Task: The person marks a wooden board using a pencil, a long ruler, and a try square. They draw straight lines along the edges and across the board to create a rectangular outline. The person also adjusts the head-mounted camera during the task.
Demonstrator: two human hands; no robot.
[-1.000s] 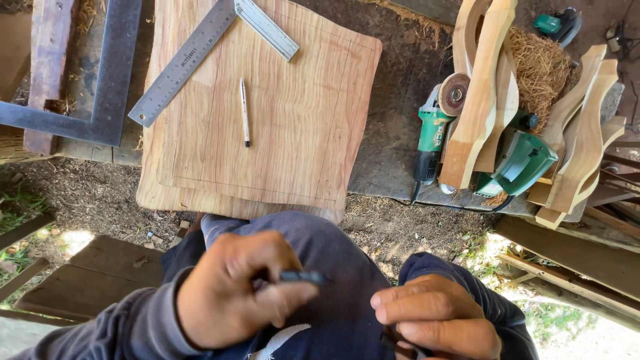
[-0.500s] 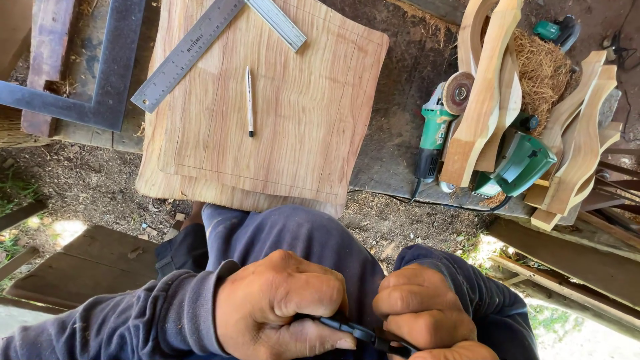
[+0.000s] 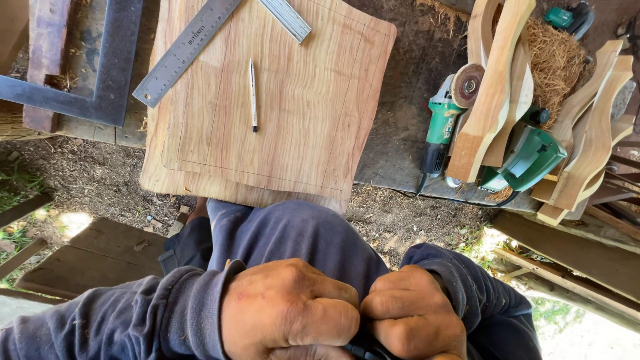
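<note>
Both hands are closed together near the bottom edge, the left hand (image 3: 290, 313) and right hand (image 3: 413, 317) gripping a small dark tool (image 3: 360, 350), mostly hidden, lying left-right between them.

Both hands sit at the bottom edge of the frame. The left hand (image 3: 290, 310) and right hand (image 3: 413, 317) are pressed together around a small dark object (image 3: 357, 350); only a sliver shows, so its kind cannot be told, nor which hand grips it. Fingertips are hidden. The steel ruler (image 3: 187, 50) and folding rule (image 3: 287, 19) are cut off at the top edge. The angle grinder (image 3: 443, 130) and green power tool (image 3: 530, 157) are partly covered by shaped wooden pieces (image 3: 493, 93). The board's (image 3: 293, 113) near edge is hidden behind a knee.
</note>
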